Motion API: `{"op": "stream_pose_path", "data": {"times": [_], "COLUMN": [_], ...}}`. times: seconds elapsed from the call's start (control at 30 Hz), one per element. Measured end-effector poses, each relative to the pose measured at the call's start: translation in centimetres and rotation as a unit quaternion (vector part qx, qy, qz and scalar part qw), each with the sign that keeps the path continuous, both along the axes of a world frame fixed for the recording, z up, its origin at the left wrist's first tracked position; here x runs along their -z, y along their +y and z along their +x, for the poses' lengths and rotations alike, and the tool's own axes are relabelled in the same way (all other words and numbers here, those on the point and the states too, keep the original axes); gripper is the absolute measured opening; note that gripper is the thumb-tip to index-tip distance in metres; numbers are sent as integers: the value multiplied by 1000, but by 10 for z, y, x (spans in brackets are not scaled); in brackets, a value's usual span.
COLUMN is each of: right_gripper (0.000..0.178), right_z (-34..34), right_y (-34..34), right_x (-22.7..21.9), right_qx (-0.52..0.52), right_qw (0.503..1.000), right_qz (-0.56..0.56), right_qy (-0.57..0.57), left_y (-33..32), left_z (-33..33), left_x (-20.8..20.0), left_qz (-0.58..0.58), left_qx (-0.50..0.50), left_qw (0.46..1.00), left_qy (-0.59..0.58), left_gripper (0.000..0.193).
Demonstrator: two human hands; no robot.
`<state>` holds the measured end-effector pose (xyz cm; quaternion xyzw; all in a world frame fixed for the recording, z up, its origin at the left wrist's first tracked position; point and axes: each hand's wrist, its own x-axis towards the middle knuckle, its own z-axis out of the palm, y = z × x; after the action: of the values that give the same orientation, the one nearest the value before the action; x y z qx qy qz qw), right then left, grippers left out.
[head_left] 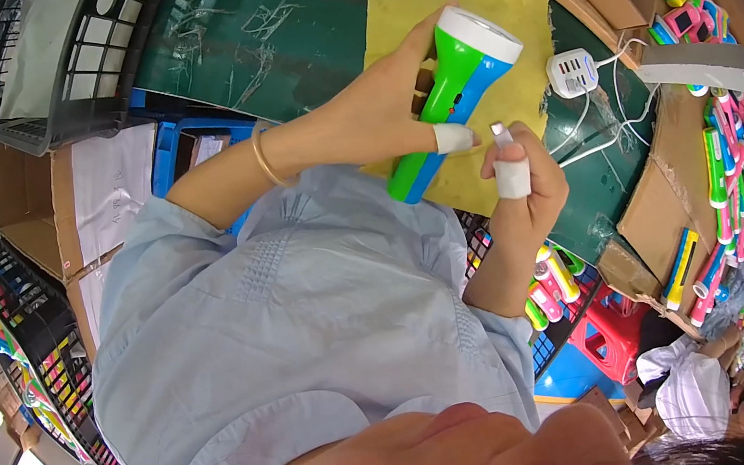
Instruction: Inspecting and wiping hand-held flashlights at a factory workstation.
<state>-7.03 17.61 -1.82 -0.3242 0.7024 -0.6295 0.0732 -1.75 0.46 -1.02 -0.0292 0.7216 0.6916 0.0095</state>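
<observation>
My left hand [391, 108], with white tape around its thumb, is closed around a flashlight [455, 78]. The flashlight has a green and blue body, a white head and a small red and black switch. It is tilted over the yellow cloth [501, 3], its head away from me. Just right of its lower body, my right hand [534, 182] is closed in a pinch, white tape around its thumb as well. Out of that pinch sticks a small plug [500, 129] with a pale tip. A white cable [597, 146] runs toward this hand, its end hidden behind the fingers.
A white multi-port charger [572, 72] with cables stands on the green table [260, 16]. Black crates [87, 59] and cardboard boxes [27, 204] flank me on the left. At right lie many flashlights [722, 167], a red stool [607, 332] and another person [693, 386].
</observation>
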Motion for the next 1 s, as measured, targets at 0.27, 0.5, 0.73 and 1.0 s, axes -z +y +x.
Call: {"op": "stream_pose_path", "data": {"times": [0.27,0.5,0.73,1.0], "right_gripper": [12,17,17,16], "right_z": [-9,-1,-6,-1], "right_y": [-10,-16,-21,-29], "right_x": [-5,-20,-16,-4], "right_qx": [-15,31,37,63], "right_qw": [995,980,970,957], "right_qz": [99,178,214,235], "right_qy": [21,79,108,158], "left_y": [5,12,11,11], "left_z": [-4,-4,-8,-11], "left_x": [4,10,16,17], "left_qz": [-118,-152,-162,-179], "left_qx": [-65,-126,-153,-128], "left_qw": [991,980,975,975], "left_qy": [1,3,3,-27], "left_gripper": [73,65,67,65]}}
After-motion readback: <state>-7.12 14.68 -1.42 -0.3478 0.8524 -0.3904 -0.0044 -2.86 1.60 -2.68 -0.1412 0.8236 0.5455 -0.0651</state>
